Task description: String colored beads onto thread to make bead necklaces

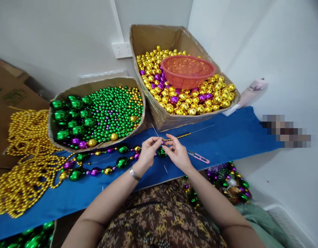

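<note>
My left hand [148, 151] and my right hand [177, 153] meet over the blue cloth [226, 137], fingers pinched close together. Between the fingertips sits a small purple bead [162, 141] on a thin string [200, 130] that runs right, carrying a short row of small gold beads [181, 136]. A green bead [161, 152] lies just under the hands. A strand of green, purple and gold beads [104, 165] trails left from my left hand across the cloth. Which hand grips the bead I cannot tell.
A cardboard box of green beads [112, 110] stands behind left. Another box holds gold and purple balls [190, 100] and an orange basket [187, 70]. Gold bead strands [27, 162] are heaped at left. Pink snips [198, 157] lie right of my hands. More finished strands [231, 182] hang lower right.
</note>
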Tool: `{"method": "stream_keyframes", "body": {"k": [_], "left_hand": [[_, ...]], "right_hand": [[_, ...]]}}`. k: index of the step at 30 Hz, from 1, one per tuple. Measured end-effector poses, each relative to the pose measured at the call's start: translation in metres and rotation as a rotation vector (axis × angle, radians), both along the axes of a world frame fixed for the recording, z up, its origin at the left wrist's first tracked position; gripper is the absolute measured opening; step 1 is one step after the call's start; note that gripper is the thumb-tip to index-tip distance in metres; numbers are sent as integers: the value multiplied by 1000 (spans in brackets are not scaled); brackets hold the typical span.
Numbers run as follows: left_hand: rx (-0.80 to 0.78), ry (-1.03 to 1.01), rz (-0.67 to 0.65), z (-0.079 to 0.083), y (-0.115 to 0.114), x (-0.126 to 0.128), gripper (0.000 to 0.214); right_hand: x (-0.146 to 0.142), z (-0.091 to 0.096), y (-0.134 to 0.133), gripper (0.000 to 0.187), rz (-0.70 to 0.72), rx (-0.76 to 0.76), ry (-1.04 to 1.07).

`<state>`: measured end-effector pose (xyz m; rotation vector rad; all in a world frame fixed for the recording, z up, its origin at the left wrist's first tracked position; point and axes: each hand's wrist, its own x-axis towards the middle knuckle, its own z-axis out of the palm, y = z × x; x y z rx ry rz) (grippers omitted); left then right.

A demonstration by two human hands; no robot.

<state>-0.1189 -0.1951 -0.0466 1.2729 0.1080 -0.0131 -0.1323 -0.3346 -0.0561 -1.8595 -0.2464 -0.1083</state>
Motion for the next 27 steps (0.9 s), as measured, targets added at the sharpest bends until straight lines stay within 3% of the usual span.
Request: {"method": "stream_keyframes", "body": {"k": [3,10,14,18,24,27], "left_hand": [[-52,26,-4,0,-2,-1,30],[-138,88,38,10,2,3,32],[-178,100,36,11,0,0,34],[-213,113,22,13,0,-2,35],[-228,59,111,28,15,10,37],[-227,18,161,39,26,15,38]], "right_hand": [[-1,-3,0,40,-5,-15,0],[-12,-2,-14,33,42,-238,-46],[-12,-3,-12,36,3,-296,-140],[-10,-5,-9,28,-18,-333,-250],[-15,-13,-19,27,6,-561,-435],[-17,-16,-24,25,-15,-554,-445]]}}
